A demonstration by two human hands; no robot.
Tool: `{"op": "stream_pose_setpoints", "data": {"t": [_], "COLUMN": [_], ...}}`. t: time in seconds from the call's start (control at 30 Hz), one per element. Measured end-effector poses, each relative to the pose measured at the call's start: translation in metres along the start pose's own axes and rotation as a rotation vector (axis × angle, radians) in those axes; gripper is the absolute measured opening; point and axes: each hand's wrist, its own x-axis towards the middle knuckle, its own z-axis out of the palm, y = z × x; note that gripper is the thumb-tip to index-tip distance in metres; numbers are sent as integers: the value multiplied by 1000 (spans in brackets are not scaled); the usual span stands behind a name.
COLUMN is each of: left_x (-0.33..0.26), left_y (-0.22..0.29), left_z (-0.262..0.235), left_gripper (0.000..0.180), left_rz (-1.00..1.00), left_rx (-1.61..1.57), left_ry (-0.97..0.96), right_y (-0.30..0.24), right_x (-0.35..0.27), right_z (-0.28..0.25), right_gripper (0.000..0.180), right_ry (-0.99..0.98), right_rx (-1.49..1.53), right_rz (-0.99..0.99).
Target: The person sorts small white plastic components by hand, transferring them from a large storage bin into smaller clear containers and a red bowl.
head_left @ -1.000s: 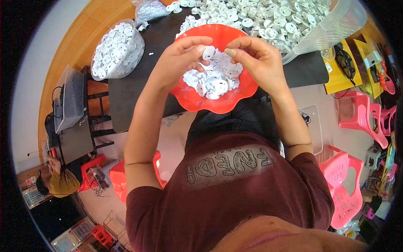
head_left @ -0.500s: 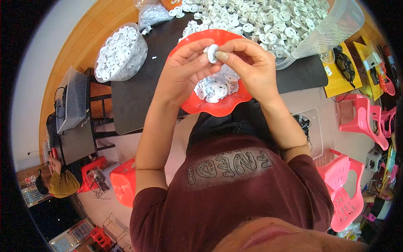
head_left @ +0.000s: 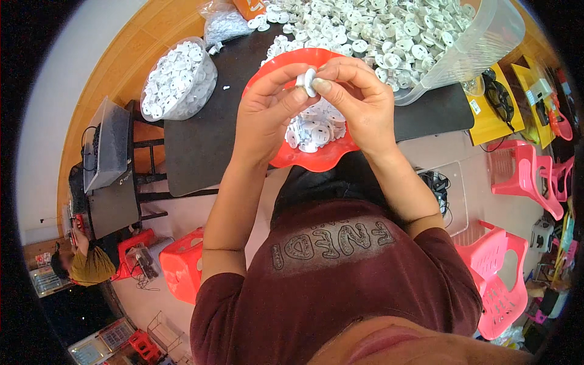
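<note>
Between both hands, above a red wavy-rimmed bowl [head_left: 313, 161], is a small white plastic part with a round disc face [head_left: 310, 82]. My left hand [head_left: 267, 106] pinches its stubby rear side between thumb and fingers. On the disc's other side, the thumb and fingertips of my right hand [head_left: 359, 97] press against it. White round discs with small slots [head_left: 316, 128] lie in the bowl beneath. The exact join of the part is hidden by my fingertips.
A large clear bin [head_left: 480, 45], tipped on its side, spills many white parts [head_left: 389, 36] over the dark table [head_left: 201, 152]. At left stands a clear tub [head_left: 179, 79] of similar pieces. Red stool [head_left: 182, 261] and pink chairs [head_left: 502, 267] flank me; another person [head_left: 88, 264] sits far left.
The white part has turned slightly, showing more of its stubby side by my left fingers. Both hands keep their pinch, and the whole view has shifted a little.
</note>
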Motion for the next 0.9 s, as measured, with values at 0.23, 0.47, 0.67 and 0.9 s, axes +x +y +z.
{"op": "stream_pose_setpoints", "data": {"t": [0.23,0.47,0.67,0.9], "left_x": [-4,-7,-7,-9], "left_y": [-1,-1,-4,-3], "left_z": [4,8,9,10], "left_gripper": [35,33,34,34], "left_rz": [40,86,101,88], "left_rx": [50,109,113,54], "left_ry": [31,16,26,15], "right_y": [-1,-8,-2,-1], "right_x": [-2,-5,-4,-3], "right_z": [-2,3,0,-8], "right_gripper": [11,10,10,11], "right_ry": [20,28,1,-49], "right_rx": [-23,11,28,187], "right_rz": [-18,4,7,112]}}
